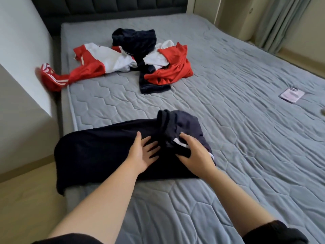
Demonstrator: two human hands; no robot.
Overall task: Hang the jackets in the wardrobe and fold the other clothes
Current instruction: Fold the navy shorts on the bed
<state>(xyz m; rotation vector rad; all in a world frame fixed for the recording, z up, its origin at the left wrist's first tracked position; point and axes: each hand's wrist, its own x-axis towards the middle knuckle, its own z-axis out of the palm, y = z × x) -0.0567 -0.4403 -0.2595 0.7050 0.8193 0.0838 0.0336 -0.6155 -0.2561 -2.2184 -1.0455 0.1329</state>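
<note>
Black fabric sleeve [274, 233] on the right arm sat at the bottom edge, cut off by the frame. Bare forearms ran up from there.

Left hand [140, 154]: open, fingers spread and flat, pressing on the long dark navy soft-cloth garment [105, 152].

Right hand [195, 155]: gripping the same garment, fingers curled into a bunched fold at its right end, fingertips buried in cloth. A small white patch [179, 142] showed beside the thumb; I could not tell whether it was label or lining.

The garment lay across the near left corner of the grey quilted mattress [228, 138], which had hexagon stitching and a lightly wrinkled surface. The garment's left end draped over the mattress edge. Its left half was smooth, its right end rumpled and heaped. I could not make out what kind of garment it was.

Farther up the bed, well apart, was a loose pile:
- Glossy red and white track jacket [98, 64], with one striped red sleeve hanging off the left edge against the white wall [21, 41].
- Crumpled red cloth piece [172, 73] on the right of the pile.
- Dark navy velvety piece [135, 39] on top, running down between the other two.
- Edges overlapped, so I could not count the pieces.

Flat rectangular phone in a lilac case [292, 95] lay near the right edge, camera side up. The dark grey padded headboard [105, 7] and pale grey pleated curtain [281, 23] were cut off at the top.
</note>
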